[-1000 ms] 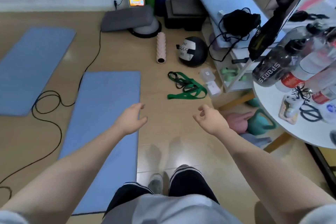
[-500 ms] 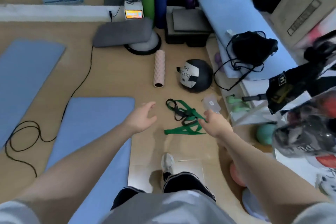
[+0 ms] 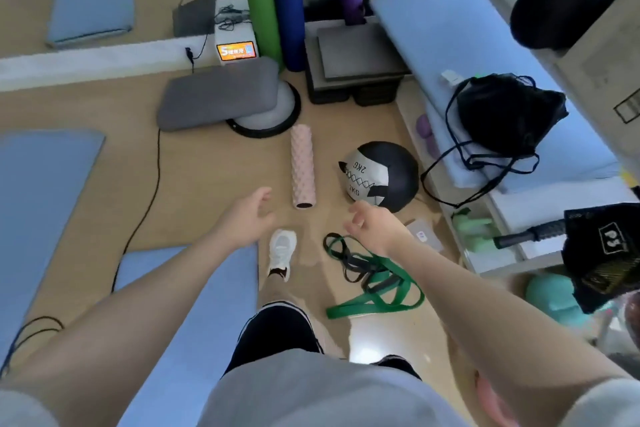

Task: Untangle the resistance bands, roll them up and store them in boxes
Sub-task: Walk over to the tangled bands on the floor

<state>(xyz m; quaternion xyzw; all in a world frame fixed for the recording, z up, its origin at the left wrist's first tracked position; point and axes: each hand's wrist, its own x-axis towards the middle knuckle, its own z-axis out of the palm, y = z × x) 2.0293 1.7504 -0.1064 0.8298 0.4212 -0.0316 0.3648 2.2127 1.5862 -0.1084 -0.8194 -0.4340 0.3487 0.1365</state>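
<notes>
Wooden floor (image 3: 207, 163) with blue mats (image 3: 194, 305); tangled green and black resistance bands (image 3: 372, 274) lie by the shelving. Left hand (image 3: 242, 218) and right hand (image 3: 375, 224) hover with loose, empty grips.

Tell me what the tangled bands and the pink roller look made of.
Bands: flat green and black loops lying limp on the floor, likely matte rubber or latex. Pink roller: dull bumpy surface with a hollow end, probably foam.

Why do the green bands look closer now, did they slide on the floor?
No. The green bands lie in the same spot beside the medicine ball and pink roller. The person stepped toward them; neither hand touches them.
</notes>
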